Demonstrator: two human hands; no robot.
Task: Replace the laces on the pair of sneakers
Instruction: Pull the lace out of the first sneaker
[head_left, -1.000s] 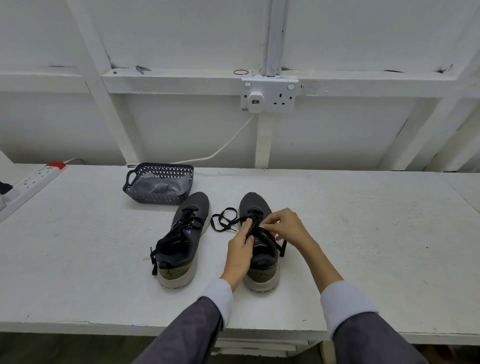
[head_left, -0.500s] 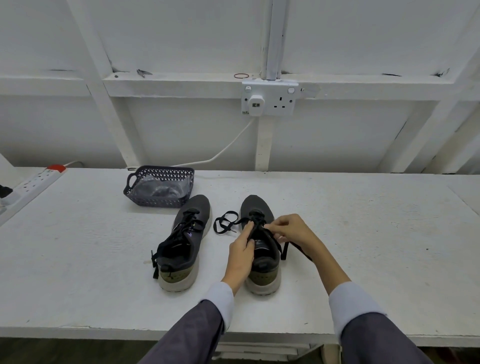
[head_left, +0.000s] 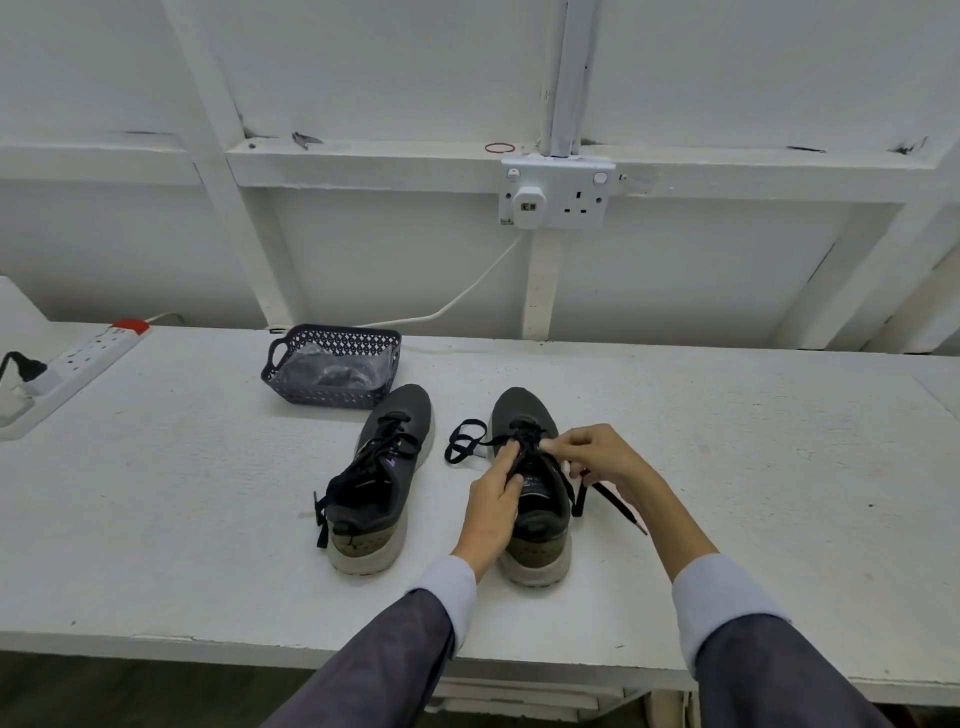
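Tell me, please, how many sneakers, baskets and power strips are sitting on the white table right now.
Sneakers: 2
Basket: 1
Power strip: 1
Total: 4
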